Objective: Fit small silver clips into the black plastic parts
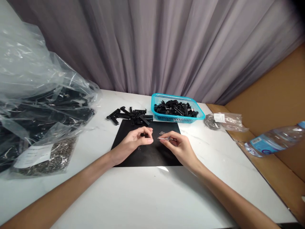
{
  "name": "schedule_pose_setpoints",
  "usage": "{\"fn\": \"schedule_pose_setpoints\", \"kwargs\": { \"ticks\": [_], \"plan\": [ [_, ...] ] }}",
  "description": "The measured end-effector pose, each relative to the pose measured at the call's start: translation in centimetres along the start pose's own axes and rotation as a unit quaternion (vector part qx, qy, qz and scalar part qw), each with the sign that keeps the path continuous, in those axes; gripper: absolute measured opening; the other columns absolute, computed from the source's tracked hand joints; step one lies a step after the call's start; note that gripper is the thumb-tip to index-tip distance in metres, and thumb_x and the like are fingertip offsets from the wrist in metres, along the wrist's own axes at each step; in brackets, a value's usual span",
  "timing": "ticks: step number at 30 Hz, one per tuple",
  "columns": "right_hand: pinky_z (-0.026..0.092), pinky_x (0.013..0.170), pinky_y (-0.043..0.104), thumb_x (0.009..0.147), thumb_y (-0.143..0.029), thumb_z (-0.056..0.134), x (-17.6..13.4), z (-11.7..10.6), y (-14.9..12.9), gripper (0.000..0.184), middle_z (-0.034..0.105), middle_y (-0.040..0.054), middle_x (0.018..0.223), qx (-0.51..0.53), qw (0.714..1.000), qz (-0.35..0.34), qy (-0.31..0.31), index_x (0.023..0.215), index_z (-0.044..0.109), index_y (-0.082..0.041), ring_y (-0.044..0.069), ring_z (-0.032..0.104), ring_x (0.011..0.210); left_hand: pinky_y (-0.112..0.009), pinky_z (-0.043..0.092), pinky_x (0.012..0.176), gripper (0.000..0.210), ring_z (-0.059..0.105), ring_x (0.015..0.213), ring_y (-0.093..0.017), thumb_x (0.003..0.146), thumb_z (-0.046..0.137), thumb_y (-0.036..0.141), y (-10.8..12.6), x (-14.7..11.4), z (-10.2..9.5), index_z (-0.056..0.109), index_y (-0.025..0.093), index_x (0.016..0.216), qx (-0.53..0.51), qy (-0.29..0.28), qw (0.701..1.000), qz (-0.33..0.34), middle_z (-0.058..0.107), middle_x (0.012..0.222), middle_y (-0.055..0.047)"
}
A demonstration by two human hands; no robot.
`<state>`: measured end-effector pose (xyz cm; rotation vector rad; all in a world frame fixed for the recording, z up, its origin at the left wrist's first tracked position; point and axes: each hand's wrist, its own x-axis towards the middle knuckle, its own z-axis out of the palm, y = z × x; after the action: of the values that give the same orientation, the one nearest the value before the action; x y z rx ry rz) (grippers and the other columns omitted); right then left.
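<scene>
Over matte black mat, left hand pinching small black plastic piece.

One basket, three bags, one bottle

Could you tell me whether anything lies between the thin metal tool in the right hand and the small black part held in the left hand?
Nothing visible does. The right hand points the thin metal tool toward the small black part pinched in the left hand; only a bare gap above the black mat separates them.
</scene>
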<state>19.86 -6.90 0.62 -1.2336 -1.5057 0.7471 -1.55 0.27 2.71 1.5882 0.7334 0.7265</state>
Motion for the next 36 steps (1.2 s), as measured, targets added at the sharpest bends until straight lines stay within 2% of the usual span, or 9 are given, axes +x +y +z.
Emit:
{"fn": "schedule_pose_setpoints", "kwargs": {
  "ticks": [2, 6, 11, 14, 19, 22, 25, 29, 36],
  "plan": [
    [0.057, 0.076, 0.033, 0.093, -0.036, 0.071, 0.0, -0.1, -0.1, 0.017, 0.08, 0.0067, 0.099, 0.007, 1.0, 0.001, 0.005, 0.095, 0.078, -0.021, 0.023, 0.073, 0.09, -0.052, 0.04, 0.116, 0.023, 0.049, 0.143, -0.036, 0.081, 0.078, 0.043, -0.3, 0.0, 0.1, 0.069, 0.023, 0.086, 0.03, -0.014, 0.999, 0.021, 0.067, 0.127, -0.01],
    [0.057, 0.077, 0.031, 0.092, -0.035, 0.073, 0.0, -0.2, -0.2, 0.019, 0.079, 0.006, 0.104, 0.015, 1.0, 0.007, 0.007, 0.105, 0.076, -0.021, 0.021, 0.073, 0.091, -0.043, 0.048, 0.106, 0.026, 0.065, 0.119, -0.027, 0.09, 0.074, 0.047, -1.0, -0.1, 0.1, 0.068, 0.025, 0.103, 0.064, -0.015, 0.997, 0.046, 0.072, 0.116, -0.006],
    [0.057, 0.08, 0.032, 0.094, -0.036, 0.07, 0.1, -0.2, -0.1, 0.016, 0.078, 0.005, 0.099, 0.014, 1.0, 0.022, -0.003, 0.093, 0.075, -0.021, 0.021, 0.072, 0.089, -0.04, 0.05, 0.097, 0.033, 0.067, 0.1, -0.022, 0.102, 0.056, 0.054, -0.8, 0.0, -0.1, 0.07, 0.024, 0.102, 0.118, -0.003, 0.992, 0.043, 0.074, 0.103, -0.004],
    [0.056, 0.084, 0.033, 0.096, -0.036, 0.068, 0.1, -0.2, 0.0, 0.016, 0.076, 0.0046, 0.1, 0.011, 1.0, 0.019, -0.011, 0.094, 0.073, -0.021, 0.021, 0.071, 0.092, -0.042, 0.053, 0.1, 0.033, 0.068, 0.106, -0.024, 0.097, 0.063, 0.055, -0.7, 0.1, -0.1, 0.072, 0.024, 0.103, 0.094, -0.007, 0.995, 0.038, 0.072, 0.11, -0.006],
    [0.054, 0.086, 0.033, 0.097, -0.037, 0.068, 0.1, -0.4, 0.1, 0.016, 0.075, 0.0046, 0.101, -0.001, 1.0, 0.002, -0.017, 0.096, 0.073, -0.022, 0.021, 0.069, 0.097, -0.046, 0.046, 0.12, 0.033, 0.061, 0.133, -0.029, 0.081, 0.084, 0.045, -1.7, 0.1, -0.4, 0.073, 0.025, 0.106, 0.112, -0.024, 0.99, 0.078, 0.058, 0.144, -0.009],
    [0.053, 0.086, 0.033, 0.094, -0.039, 0.072, 0.1, -0.3, 0.1, 0.017, 0.074, 0.0052, 0.102, 0.014, 1.0, -0.001, -0.023, 0.093, 0.075, -0.022, 0.022, 0.069, 0.1, -0.05, 0.047, 0.12, 0.034, 0.059, 0.136, -0.03, 0.083, 0.083, 0.044, -2.3, -0.1, -0.8, 0.07, 0.026, 0.109, 0.227, -0.025, 0.963, 0.141, 0.056, 0.148, -0.009],
    [0.055, 0.086, 0.033, 0.091, -0.042, 0.076, 0.1, -0.1, 0.1, 0.02, 0.073, 0.0053, 0.099, 0.062, 0.997, 0.024, -0.047, 0.09, 0.076, -0.022, 0.022, 0.069, 0.097, -0.052, 0.049, 0.12, 0.047, 0.059, 0.136, -0.029, 0.086, 0.083, 0.041, -2.4, -0.2, -1.0, 0.062, 0.027, 0.126, 0.32, -0.017, 0.918, 0.234, 0.058, 0.147, -0.01],
    [0.054, 0.085, 0.033, 0.088, -0.041, 0.08, -0.1, 0.2, -0.1, 0.019, 0.073, 0.0042, 0.095, 0.112, 0.991, 0.04, -0.064, 0.089, 0.078, -0.022, 0.02, 0.068, 0.094, -0.049, 0.052, 0.119, 0.076, 0.057, 0.139, -0.028, 0.08, 0.088, 0.039, -2.2, -0.2, -0.7, 0.049, 0.027, 0.144, 0.321, 0.017, 0.897, 0.303, 0.055, 0.148, -0.012],
    [0.054, 0.082, 0.033, 0.087, -0.034, 0.082, -0.3, 0.2, -1.0, 0.012, 0.072, 0.0031, 0.089, 0.129, 0.988, 0.034, -0.078, 0.085, 0.081, -0.023, 0.018, 0.065, 0.086, -0.047, 0.055, 0.115, 0.069, 0.062, 0.133, -0.028, 0.079, 0.09, 0.031, -1.5, -0.2, -0.6, 0.054, 0.023, 0.137, 0.347, 0.028, 0.87, 0.349, 0.061, 0.141, -0.014]
  ]
}}
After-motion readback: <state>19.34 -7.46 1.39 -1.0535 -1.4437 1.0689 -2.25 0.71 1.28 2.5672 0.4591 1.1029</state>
